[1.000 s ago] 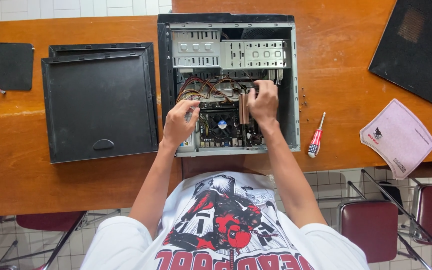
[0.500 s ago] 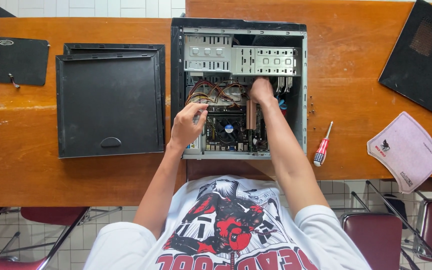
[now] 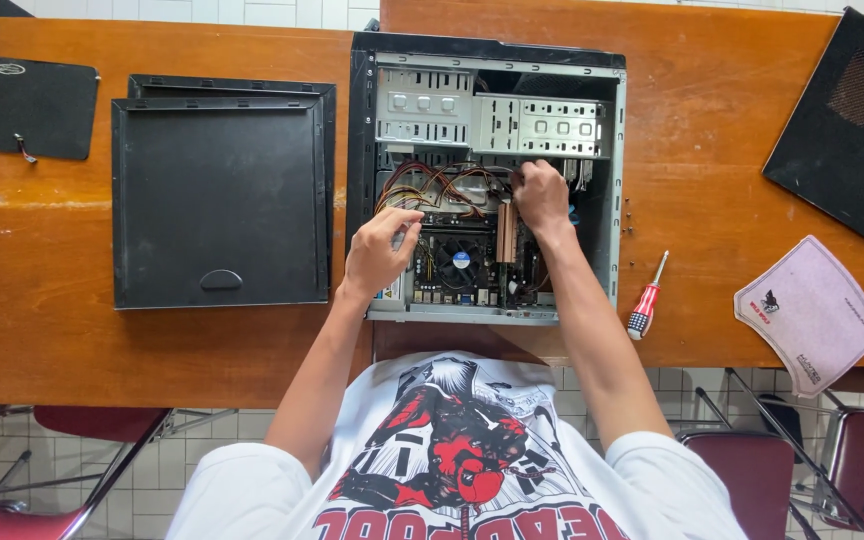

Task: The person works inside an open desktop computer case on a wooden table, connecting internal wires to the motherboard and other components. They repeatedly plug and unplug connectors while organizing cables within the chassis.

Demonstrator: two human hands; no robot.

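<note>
The right hand (image 3: 542, 195) covers whatever its grip closes on among the tangled red and yellow cables (image 3: 432, 185), so the thing held cannot be told. The flat black panel (image 3: 847, 130) at upper right runs off the edge.

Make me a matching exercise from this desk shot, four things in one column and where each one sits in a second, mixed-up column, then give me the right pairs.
1. screwdriver
2. black side panel
3. right hand
4. pink cloth

A. left of the open computer case
B. inside the case, at the cables
C. table's near edge, far right
D. just right of the case

Pairs: 1-D, 2-A, 3-B, 4-C
</note>
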